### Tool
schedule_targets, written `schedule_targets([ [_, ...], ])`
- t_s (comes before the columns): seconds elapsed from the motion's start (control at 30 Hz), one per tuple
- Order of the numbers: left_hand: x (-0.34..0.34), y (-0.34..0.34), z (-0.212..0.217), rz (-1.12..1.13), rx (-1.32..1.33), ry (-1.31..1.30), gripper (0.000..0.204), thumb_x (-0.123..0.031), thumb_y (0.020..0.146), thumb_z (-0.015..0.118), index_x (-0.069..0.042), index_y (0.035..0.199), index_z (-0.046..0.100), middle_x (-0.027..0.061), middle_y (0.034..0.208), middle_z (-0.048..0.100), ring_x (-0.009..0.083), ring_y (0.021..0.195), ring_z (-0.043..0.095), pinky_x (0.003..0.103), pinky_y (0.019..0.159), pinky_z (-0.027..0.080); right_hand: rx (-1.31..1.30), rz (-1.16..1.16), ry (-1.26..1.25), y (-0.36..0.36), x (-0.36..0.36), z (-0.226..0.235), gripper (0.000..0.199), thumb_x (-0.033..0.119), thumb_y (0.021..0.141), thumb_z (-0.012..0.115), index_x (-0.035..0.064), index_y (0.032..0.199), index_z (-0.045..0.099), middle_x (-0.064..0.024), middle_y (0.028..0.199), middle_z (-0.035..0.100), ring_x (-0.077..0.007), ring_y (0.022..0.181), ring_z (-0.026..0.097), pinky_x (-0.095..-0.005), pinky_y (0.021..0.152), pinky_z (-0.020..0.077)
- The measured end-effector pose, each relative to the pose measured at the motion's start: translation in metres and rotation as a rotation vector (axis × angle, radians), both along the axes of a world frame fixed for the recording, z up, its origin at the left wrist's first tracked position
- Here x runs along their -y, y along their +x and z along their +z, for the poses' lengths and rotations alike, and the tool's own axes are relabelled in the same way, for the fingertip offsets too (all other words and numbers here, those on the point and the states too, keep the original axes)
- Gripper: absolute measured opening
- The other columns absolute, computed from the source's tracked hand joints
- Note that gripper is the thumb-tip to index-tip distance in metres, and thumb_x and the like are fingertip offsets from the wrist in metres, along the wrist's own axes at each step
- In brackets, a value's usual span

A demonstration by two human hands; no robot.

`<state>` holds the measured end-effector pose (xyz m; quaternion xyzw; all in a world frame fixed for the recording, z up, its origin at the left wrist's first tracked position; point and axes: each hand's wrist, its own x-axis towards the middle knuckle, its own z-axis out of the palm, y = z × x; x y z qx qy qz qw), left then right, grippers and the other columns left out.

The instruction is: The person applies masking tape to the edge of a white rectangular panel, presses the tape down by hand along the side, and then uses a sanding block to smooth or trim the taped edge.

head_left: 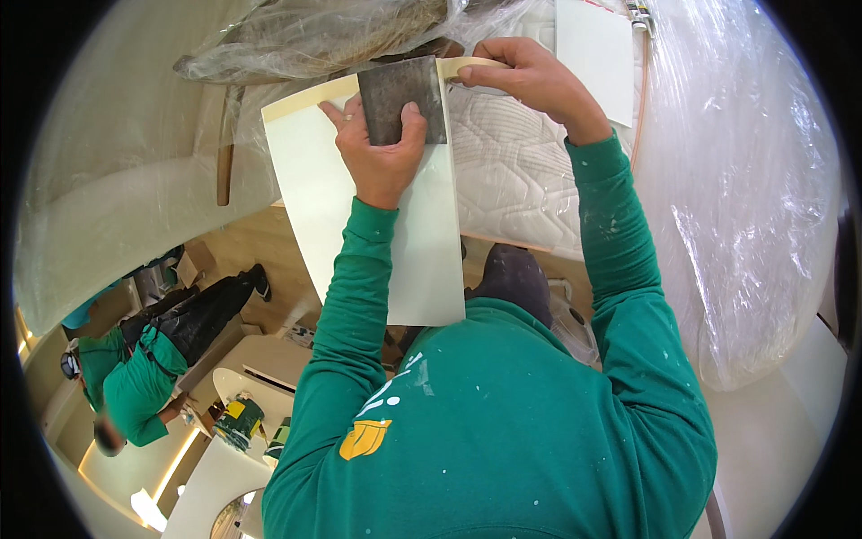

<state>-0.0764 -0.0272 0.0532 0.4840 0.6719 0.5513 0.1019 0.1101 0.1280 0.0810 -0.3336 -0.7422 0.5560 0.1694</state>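
A white panel or sheet (314, 189) stretches in front of me, a pale yellow strip of tape (310, 101) along its far edge. My left hand (382, 153) holds a dark, flat rectangular plate (388, 108), perhaps a scraper blade, against the panel near its far right corner. The left thumb lies on the plate's face, while two fingers extend beside it toward the tape. Beyond that corner, my right hand (537, 79) pinches a free length of the tape between thumb and fingers.
Plastic-wrapped furniture (314, 45) stands at the far side, beside a quilted mattress (512, 153) with a white board (597, 54) on it. Plastic sheeting (745, 198) covers the right. At lower left another person in green (148, 382) bends near paint-smeared tubs (238, 420).
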Motion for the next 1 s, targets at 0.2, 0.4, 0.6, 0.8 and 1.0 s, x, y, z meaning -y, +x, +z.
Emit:
schedule_targets([
  [0.2,-0.003,0.002,0.001,-0.005,-0.057,0.02,0.019,-0.019,0.082,0.08,-0.003,0.09,0.077,0.0064,0.078,0.074,0.031,0.096,0.071,0.067,0.126,0.005,-0.001,0.015,-0.01,0.0,-0.004,-0.002,0.041,0.043,0.094,0.075,0.0021,0.1,0.076,0.0019,0.075,0.057,-0.0087,0.068,0.048,-0.0288,0.06,0.0376],
  [0.4,-0.004,0.003,0.005,-0.003,0.011,0.012,0.017,-0.02,0.083,0.081,-0.003,0.085,0.078,0.006,0.078,0.074,0.0285,0.093,0.071,0.066,0.126,0.003,-0.038,0.007,0.033,-0.001,-0.002,-0.002,0.042,0.044,0.094,0.076,0.0023,0.101,0.077,0.0011,0.077,0.059,-0.0094,0.071,0.05,-0.0288,0.062,0.0399],
  [0.6,-0.004,0.0,0.004,-0.005,-0.09,-0.041,0.023,-0.02,0.089,0.08,0.002,0.095,0.074,0.0069,0.082,0.078,0.0216,0.081,0.073,0.05,0.129,0.013,-0.012,0.035,0.028,0.0,-0.005,-0.004,0.038,0.038,0.097,0.073,0.0008,0.102,0.075,0.0003,0.083,0.066,-0.008,0.075,0.054,-0.0258,0.065,0.041],
  [0.8,-0.008,0.004,0.002,0.02,-0.017,0.001,0.015,-0.019,0.082,0.08,-0.004,0.083,0.077,0.0069,0.078,0.074,0.03,0.09,0.071,0.069,0.125,0.002,0.014,0.048,0.033,-0.001,-0.006,0.003,0.036,0.035,0.098,0.072,-0.0001,0.102,0.075,-0.0002,0.085,0.069,-0.0073,0.076,0.055,-0.0244,0.066,0.0415],
  [1.0,-0.011,0.002,0.004,0.007,-0.062,-0.018,0.016,-0.02,0.081,0.08,-0.004,0.083,0.077,0.0077,0.079,0.074,0.032,0.091,0.071,0.072,0.123,0.002,-0.008,0.04,0.043,-0.004,-0.006,0.001,0.036,0.036,0.098,0.072,-0.0005,0.1,0.074,0.0003,0.082,0.066,-0.007,0.074,0.053,-0.0255,0.064,0.0399],
])
